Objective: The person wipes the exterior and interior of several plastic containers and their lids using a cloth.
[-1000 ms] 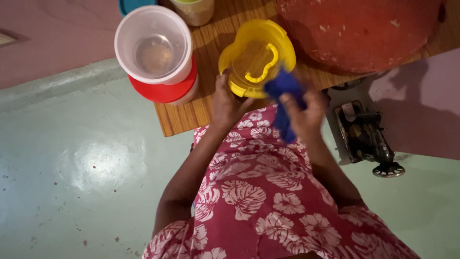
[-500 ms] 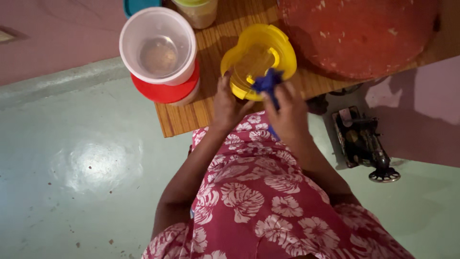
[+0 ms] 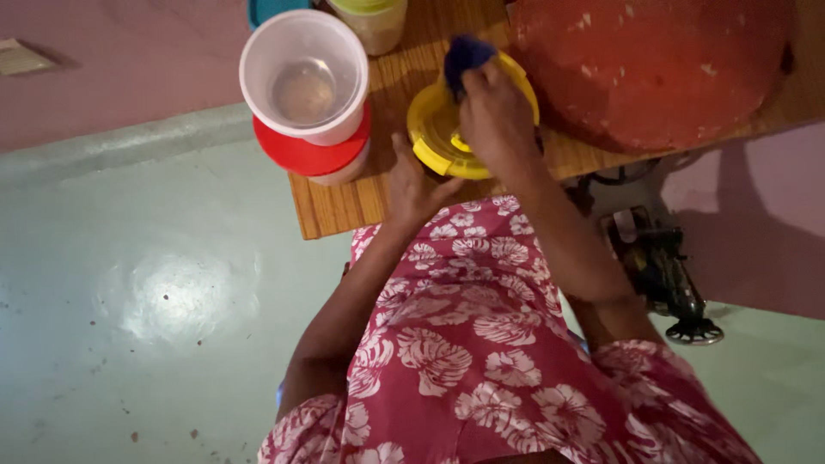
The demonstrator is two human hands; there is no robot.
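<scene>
While I look straight down from above my own head, my left hand (image 3: 412, 185) steadies the near side of a round yellow plastic container (image 3: 434, 137) that stands on the light brown wooden desk (image 3: 344, 202). My fingers curl against its wall, so this grip is closed on the container. My right hand (image 3: 494, 116) lies across its top and pinches a small dark blue cloth (image 3: 464, 53), bunched at the far rim; that grip is tight on the cloth.

As far as I can judge, wiping is under way and not finished: the cloth sits at the far edge, and the near rim shows bare and yellow. How clean the inside is, I cannot say.

Just left of the container stands a clear, empty round plastic tub (image 3: 305, 77), stacked on a round container with a red lid (image 3: 311, 155). To the right, a large round red cover with pale flecks (image 3: 653, 64) fills the desk's far corner.

My right hand hides most of the yellow container's opening, so its contents stay unseen. A pale green-lidded jar (image 3: 369, 17) and a teal object (image 3: 271, 10) are cut off at the top edge. Under the desk, a dark metal frame (image 3: 666, 275) is dim and hard to read. My red floral dress (image 3: 481, 361) covers the lower view, above a pale green floor (image 3: 129, 301).
</scene>
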